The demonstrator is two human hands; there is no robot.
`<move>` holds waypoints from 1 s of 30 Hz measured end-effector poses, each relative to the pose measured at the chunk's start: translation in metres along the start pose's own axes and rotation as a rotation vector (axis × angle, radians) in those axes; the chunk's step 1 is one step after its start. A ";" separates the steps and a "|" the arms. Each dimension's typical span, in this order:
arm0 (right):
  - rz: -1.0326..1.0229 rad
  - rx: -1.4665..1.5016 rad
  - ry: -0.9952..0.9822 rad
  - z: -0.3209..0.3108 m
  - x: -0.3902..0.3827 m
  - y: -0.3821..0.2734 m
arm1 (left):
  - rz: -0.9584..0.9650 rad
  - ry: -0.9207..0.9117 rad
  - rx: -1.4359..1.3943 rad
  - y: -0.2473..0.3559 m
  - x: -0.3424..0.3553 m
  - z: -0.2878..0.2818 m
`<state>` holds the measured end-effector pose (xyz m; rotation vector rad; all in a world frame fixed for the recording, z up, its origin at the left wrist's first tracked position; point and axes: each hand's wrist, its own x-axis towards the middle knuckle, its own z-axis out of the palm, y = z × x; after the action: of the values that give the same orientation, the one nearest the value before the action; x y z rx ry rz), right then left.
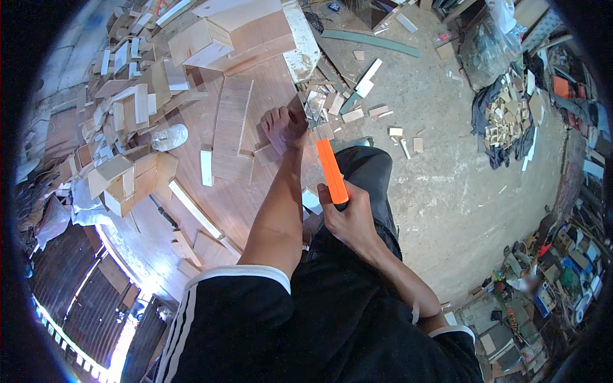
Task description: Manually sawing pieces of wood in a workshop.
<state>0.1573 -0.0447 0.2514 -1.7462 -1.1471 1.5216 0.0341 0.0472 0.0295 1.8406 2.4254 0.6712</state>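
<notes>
Beside the wooden worktop [274, 76], our right hand [351, 217] wraps the orange-handled tool [331, 171], probably stiff and light, best gripped at its near end; our left hand [285, 127], half-curled, rests there, hold unclear.

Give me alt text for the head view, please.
The right hand grips an orange-handled tool pointed toward the edge of a wooden work surface where the left hand rests. Wooden boxes sit on that surface, and wood offcuts lie on the floor to the right.
</notes>
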 end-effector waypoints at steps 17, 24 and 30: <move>-0.073 -0.042 -0.041 0.011 -0.001 0.004 | -0.209 -0.305 0.028 0.006 0.015 -0.019; -0.033 -0.048 -0.045 0.008 -0.001 0.006 | 0.012 0.006 0.085 0.000 -0.001 0.005; -0.033 -0.047 -0.067 0.009 -0.006 -0.002 | 0.053 0.040 0.029 -0.019 -0.003 0.016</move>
<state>0.1477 -0.0500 0.2544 -1.7099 -1.2484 1.5553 0.0221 0.0454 0.0078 1.9266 2.4316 0.6868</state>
